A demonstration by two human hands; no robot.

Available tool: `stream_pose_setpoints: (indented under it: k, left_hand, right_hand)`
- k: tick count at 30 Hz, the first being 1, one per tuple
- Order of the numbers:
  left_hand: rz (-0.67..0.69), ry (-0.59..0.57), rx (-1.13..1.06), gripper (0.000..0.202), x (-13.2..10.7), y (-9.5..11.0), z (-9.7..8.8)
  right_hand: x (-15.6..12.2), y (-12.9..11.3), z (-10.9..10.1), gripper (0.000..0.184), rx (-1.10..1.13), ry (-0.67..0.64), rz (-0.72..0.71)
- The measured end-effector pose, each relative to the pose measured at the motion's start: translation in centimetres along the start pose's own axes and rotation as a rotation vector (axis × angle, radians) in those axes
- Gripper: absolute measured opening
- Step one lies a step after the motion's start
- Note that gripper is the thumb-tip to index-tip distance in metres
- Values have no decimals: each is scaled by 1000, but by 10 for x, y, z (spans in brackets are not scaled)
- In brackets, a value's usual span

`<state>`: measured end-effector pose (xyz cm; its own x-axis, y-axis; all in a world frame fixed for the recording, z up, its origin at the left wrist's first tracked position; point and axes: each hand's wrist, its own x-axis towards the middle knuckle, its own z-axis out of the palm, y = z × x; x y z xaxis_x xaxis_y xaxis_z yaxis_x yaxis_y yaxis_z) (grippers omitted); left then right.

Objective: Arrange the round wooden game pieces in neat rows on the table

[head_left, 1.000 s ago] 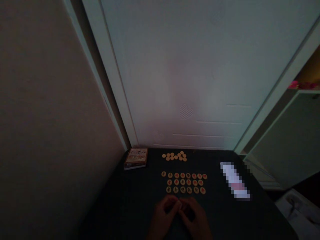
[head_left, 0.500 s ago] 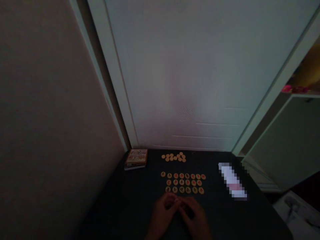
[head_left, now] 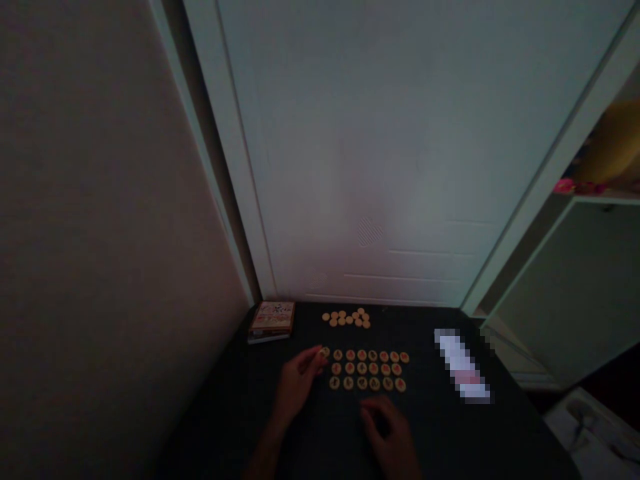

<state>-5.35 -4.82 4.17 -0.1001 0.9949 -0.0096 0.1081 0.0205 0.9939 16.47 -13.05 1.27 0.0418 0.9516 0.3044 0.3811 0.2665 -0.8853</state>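
Round wooden Chinese chess pieces (head_left: 361,368) with red or dark characters lie in three rows on the dark table (head_left: 225,413). My left hand (head_left: 297,380) is at the left end of the far row, its thumb and index finger pinched on the end chess piece (head_left: 325,351). Whether that piece is lifted or still touches the table, I cannot tell. Just in front of the near row is my right hand (head_left: 387,427), fingers curled and thumb close to the index fingertip. Nothing shows between those fingertips in the dim light.
Behind the rows, a loose group of several plain-faced pieces (head_left: 349,320) lies near the white panel (head_left: 350,167). A box (head_left: 271,321) stands at the far left table corner. On the right side lies a blurred pale object (head_left: 463,367). A wall (head_left: 125,267) rises at left.
My hands, together in front of the rows before, have parted. The left moved forward and left to the far row's end piece; the right stayed near the front.
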Motion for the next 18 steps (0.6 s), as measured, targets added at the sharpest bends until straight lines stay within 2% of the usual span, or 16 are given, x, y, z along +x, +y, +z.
stream_pose_setpoints:
  k: [9, 18]
  left_hand:
    - [11, -68, 225, 42, -1, -1, -12]
    - [30, -86, 494, 27, 4, -6, -8]
  right_hand:
    - [0, 4, 2, 36, -18, -16, 7]
    - [1, 2, 3, 33, -21, 27, -32]
